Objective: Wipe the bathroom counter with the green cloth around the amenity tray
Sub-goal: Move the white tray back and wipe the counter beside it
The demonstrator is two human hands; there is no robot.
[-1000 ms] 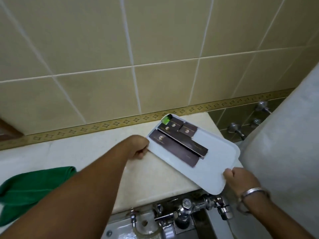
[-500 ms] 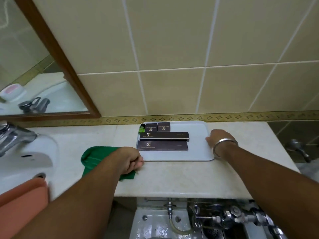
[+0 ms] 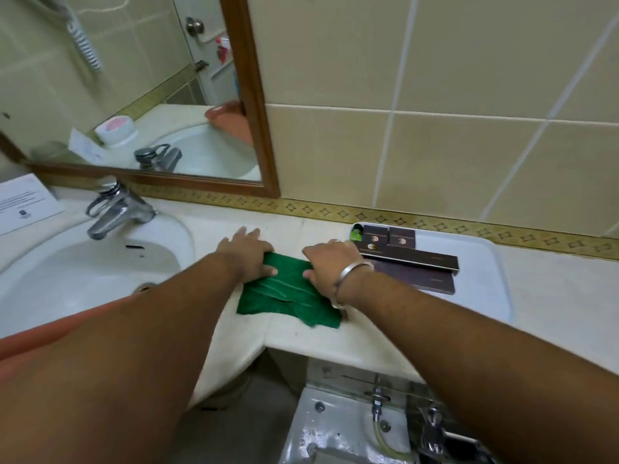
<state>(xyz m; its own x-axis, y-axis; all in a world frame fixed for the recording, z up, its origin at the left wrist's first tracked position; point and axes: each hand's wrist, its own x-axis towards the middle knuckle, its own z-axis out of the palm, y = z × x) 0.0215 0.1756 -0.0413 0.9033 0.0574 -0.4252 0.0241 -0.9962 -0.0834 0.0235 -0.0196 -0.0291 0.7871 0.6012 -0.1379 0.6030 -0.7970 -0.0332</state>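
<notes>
The green cloth (image 3: 288,298) lies folded on the cream counter (image 3: 552,296), between the sink and the tray. My left hand (image 3: 249,254) presses flat on the cloth's left end, fingers spread toward the wall. At the cloth's right end, my right hand (image 3: 330,262), with a metal bangle on the wrist, pinches the fabric. The white amenity tray (image 3: 495,272) sits on the counter just right of my right hand, against the tiled wall. It holds several dark brown boxes (image 3: 422,262) and a small green packet (image 3: 356,233).
A white sink basin (image 3: 83,269) with a chrome faucet (image 3: 117,209) is on the left. A wood-framed mirror (image 3: 254,105) hangs above it. A printed card (image 3: 23,202) stands at the far left. Chrome pipes and valves (image 3: 378,403) sit below the counter's front edge.
The tray was set flat on the counter by the wall. Both hands left it and came onto the green cloth; my right hand moved left from the tray's edge. The view swung left toward the sink.
</notes>
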